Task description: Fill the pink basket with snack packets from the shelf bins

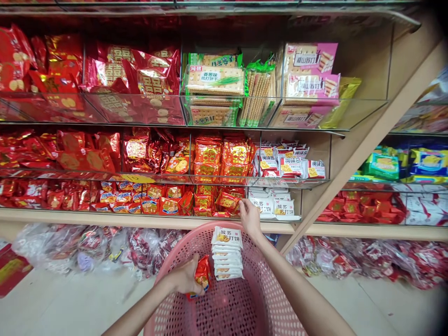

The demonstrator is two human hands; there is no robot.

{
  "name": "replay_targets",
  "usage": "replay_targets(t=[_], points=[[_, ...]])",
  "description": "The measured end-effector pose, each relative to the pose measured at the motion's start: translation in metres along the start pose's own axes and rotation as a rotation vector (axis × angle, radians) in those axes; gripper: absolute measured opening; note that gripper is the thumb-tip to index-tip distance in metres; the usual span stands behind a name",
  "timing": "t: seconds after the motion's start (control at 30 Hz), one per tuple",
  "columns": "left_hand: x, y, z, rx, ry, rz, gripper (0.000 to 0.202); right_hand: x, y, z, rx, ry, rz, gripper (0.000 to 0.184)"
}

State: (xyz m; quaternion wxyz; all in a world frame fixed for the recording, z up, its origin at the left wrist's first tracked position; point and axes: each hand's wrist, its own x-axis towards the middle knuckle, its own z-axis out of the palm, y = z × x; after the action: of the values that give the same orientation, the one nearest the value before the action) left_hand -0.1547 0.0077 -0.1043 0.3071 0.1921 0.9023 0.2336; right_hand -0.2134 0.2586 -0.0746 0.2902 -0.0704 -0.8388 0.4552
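My left hand [185, 279] is closed around red and orange snack packets [202, 276] over a pink plastic basket [245, 308]. Inside the basket, a stack of white cracker packs [227, 254] leans against the far wall. My right hand [249, 217] reaches to the lowest shelf, fingers curled at the red snack packets [227, 201] in the bin beside white cracker packs [276, 207]. Whether it grips one is hidden.
Glass-fronted shelves hold red biscuit bags [133, 74], green cracker packs [213, 79] and pink boxes [310, 70] above. Clear bags of sweets [87, 247] lie on the floor under the shelf. A slanted wooden post [367, 140] separates a second shelf unit at right.
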Motion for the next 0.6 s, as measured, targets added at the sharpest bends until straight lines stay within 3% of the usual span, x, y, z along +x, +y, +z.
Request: replay_targets(t=[0.13,0.23,0.27,0.33,0.4,0.6], points=[[-0.028,0.024,-0.041,-0.004,-0.050,0.058,0.079,-0.007,-0.005,-0.024,0.088,0.003,0.002,0.037],[-0.036,0.048,-0.073,-0.071,0.070,0.214,0.077,-0.022,-0.003,-0.055,0.138,0.037,0.020,0.037],[-0.033,0.058,-0.082,-0.077,0.072,0.251,0.067,-0.029,-0.001,-0.067,0.139,0.050,0.051,0.037],[-0.019,0.078,-0.097,-0.035,0.115,0.309,0.053,-0.045,0.005,-0.090,0.132,0.054,0.120,0.038],[0.003,0.099,-0.105,0.069,0.221,0.381,0.051,-0.063,0.014,-0.111,0.087,0.058,0.153,0.037],[0.074,0.141,-0.102,0.619,0.430,0.478,0.053,-0.101,0.034,-0.149,0.007,0.098,0.253,0.039]])
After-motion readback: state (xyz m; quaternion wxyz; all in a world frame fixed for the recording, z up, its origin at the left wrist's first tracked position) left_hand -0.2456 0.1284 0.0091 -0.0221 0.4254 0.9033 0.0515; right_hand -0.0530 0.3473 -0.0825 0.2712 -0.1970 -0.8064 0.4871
